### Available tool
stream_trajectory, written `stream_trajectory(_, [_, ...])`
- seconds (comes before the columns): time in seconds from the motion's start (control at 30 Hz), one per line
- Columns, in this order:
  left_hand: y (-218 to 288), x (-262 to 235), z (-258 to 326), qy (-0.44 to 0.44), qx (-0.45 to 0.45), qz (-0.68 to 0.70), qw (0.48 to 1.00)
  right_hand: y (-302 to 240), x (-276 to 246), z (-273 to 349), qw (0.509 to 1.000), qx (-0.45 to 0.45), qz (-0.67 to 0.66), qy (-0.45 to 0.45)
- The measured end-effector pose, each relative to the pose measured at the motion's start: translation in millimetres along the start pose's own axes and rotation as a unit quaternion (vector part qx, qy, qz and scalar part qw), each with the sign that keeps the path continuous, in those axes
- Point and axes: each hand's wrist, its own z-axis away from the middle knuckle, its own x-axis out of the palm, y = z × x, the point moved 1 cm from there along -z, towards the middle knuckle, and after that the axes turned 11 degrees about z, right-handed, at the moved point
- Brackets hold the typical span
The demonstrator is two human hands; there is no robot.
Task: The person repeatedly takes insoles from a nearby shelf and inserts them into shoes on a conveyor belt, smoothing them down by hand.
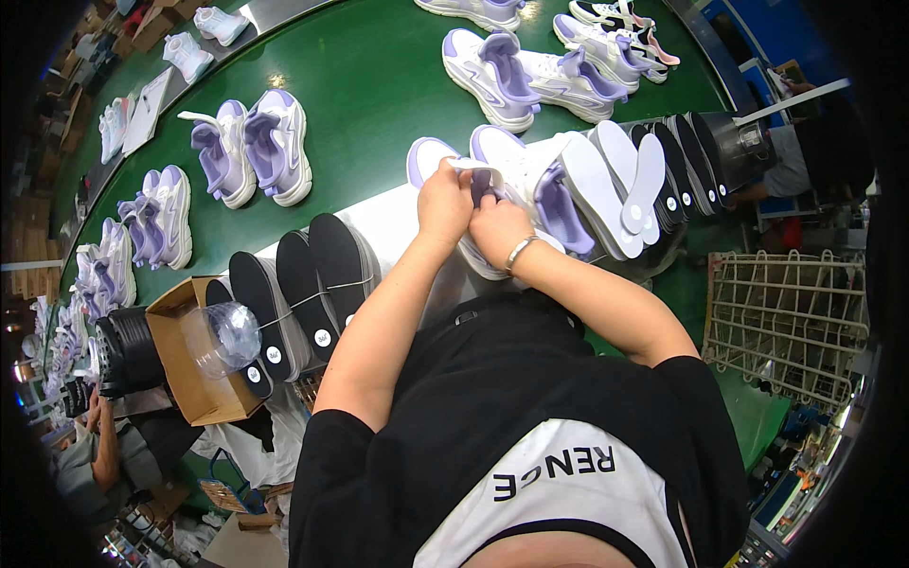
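A white sneaker with a lavender toe (pixel 428 156) lies in front of me, toe pointing away. At its opening my left hand (pixel 445 204) is closed, thumb and fingers pinching beside a pale flap (pixel 473 165); whether this is the tongue or an insole I cannot tell. My right hand (pixel 502 232), with a bracelet at the wrist, is closed at the same opening, its fingertips partly hidden inside. Touching that shoe on the right is a matching sneaker (pixel 559 210) with lavender lining. White insoles (pixel 598 194) lie stacked right of it.
Black insoles (pixel 341 260) in tied bundles lie left, beside a cardboard box (pixel 180 355) holding clear plastic. More black insoles (pixel 677 170) are at right. Several sneakers (pixel 277 147) stand on the green conveyor (pixel 369 85). A wire rack (pixel 786 322) is at right; a co-worker's arm (pixel 106 454) shows far left.
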Motion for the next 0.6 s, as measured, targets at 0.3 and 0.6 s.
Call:
stream_trajectory(0.3, [-8, 1, 4, 0.013, -0.02, 0.036, 0.999, 31, -28, 70, 0.999, -0.006, 0.048, 0.017])
stream_trajectory(0.6, [-16, -1, 17, -0.052, 0.005, 0.178, 0.983, 6, 6, 11, 0.998, -0.056, -0.026, 0.004])
